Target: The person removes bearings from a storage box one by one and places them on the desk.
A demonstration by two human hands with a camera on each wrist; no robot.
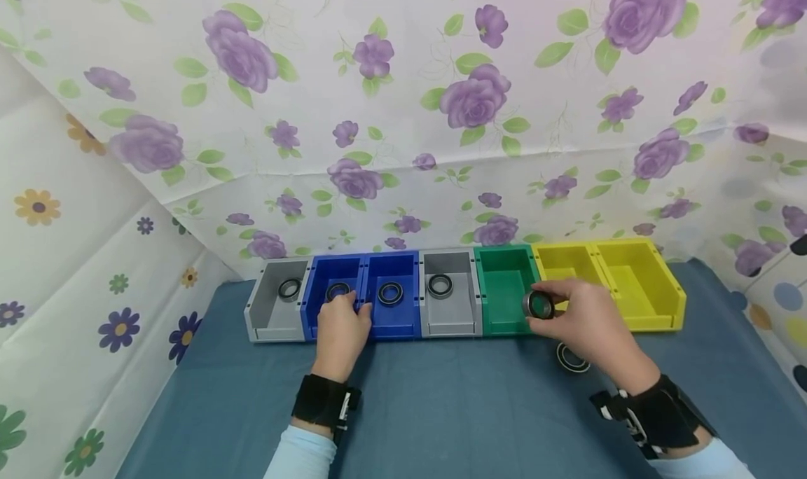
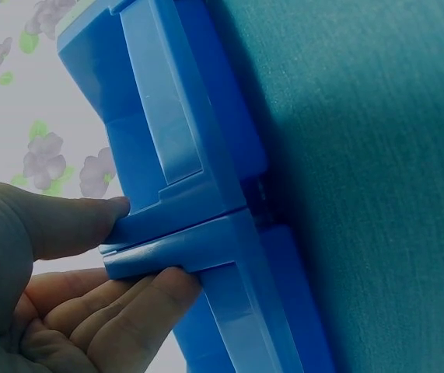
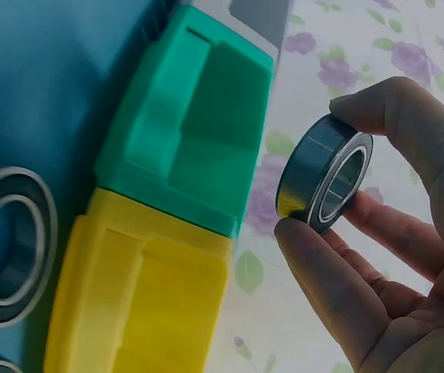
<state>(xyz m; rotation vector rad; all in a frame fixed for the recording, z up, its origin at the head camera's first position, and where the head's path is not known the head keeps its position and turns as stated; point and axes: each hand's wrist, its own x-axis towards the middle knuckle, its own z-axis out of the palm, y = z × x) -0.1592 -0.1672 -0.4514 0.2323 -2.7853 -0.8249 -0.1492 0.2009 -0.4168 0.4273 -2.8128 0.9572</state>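
Note:
My right hand (image 1: 589, 318) pinches a ball bearing (image 1: 539, 304) between thumb and fingers, held over the front right of the green bin (image 1: 506, 290). In the right wrist view the bearing (image 3: 326, 175) is tilted, its bore showing. My left hand (image 1: 342, 332) grips the adjoining side walls (image 2: 179, 233) of the two blue bins, thumb on one side and fingers on the other. Partly behind this hand, a bearing (image 1: 338, 292) lies in the left blue bin. Another bearing (image 1: 390, 294) lies in the right blue bin.
One bearing (image 1: 289, 289) lies in the left grey bin (image 1: 271, 318), another (image 1: 440, 286) in the middle grey bin (image 1: 450, 323). Two yellow bins (image 1: 649, 323) end the row at right. On the blue cloth, a loose bearing (image 1: 572, 358) sits below my right hand, partly covered.

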